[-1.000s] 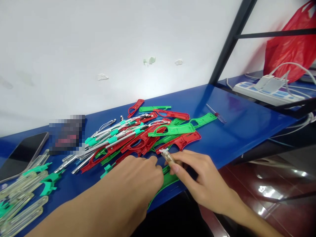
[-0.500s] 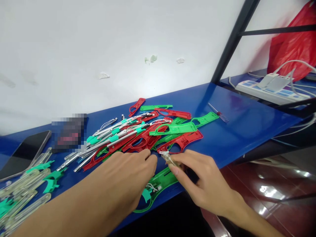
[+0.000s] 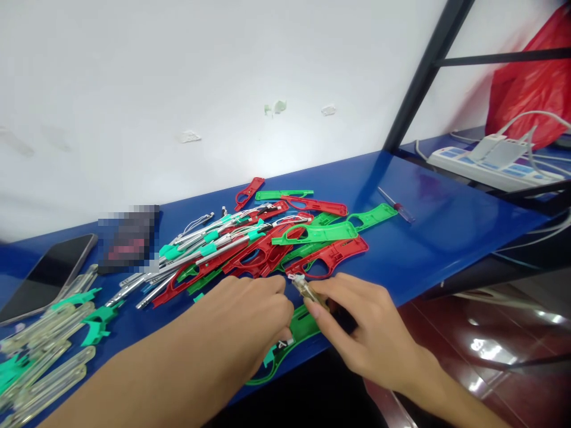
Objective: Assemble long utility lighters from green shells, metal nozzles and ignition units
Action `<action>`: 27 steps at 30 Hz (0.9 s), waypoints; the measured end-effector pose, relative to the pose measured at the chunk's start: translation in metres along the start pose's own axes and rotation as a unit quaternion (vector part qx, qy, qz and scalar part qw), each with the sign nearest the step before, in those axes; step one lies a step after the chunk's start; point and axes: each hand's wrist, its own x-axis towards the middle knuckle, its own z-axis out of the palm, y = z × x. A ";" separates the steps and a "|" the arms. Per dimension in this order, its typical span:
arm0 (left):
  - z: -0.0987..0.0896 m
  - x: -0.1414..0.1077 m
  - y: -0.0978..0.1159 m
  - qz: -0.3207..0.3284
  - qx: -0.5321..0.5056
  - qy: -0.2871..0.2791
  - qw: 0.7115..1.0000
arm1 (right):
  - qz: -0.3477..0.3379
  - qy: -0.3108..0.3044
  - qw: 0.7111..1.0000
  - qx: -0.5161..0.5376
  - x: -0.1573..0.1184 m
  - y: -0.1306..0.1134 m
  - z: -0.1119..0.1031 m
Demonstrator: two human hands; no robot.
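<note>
Near the table's front edge lies a green plastic shell (image 3: 306,326) with a teal piece and a small dark connector at its lower end. My left hand (image 3: 252,315) is over its left part, fingers curled down at the connector; what they pinch is mostly hidden. My right hand (image 3: 357,309) pinches a small translucent part (image 3: 306,289) with a whitish tip between thumb and fingers, above the shell. Behind both hands are several red shells (image 3: 328,255) and green shells (image 3: 330,232), with silver rods (image 3: 227,245) carrying teal clips and white wires.
Clear plastic strips (image 3: 57,356) and teal clips (image 3: 96,327) lie at the left, beside a phone (image 3: 51,273) and a blurred dark object (image 3: 129,241). A screwdriver (image 3: 397,205) rests at the right. A power strip (image 3: 491,163) is beyond the black frame (image 3: 417,89).
My left hand has moved slightly right and over the wires and connector in the green shell. My right hand still holds the translucent part in nearly the same place.
</note>
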 end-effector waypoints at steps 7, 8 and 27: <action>0.001 -0.001 0.000 0.001 0.020 -0.034 0.999 | 0.005 0.000 1.000 -0.004 0.001 0.000 0.001; -0.002 -0.001 0.001 0.001 0.024 -0.039 0.999 | 0.006 0.000 1.000 -0.004 0.001 0.000 0.001; -0.021 -0.003 0.016 -0.026 0.141 0.119 0.982 | 0.051 0.034 0.998 -0.006 -0.005 -0.005 0.004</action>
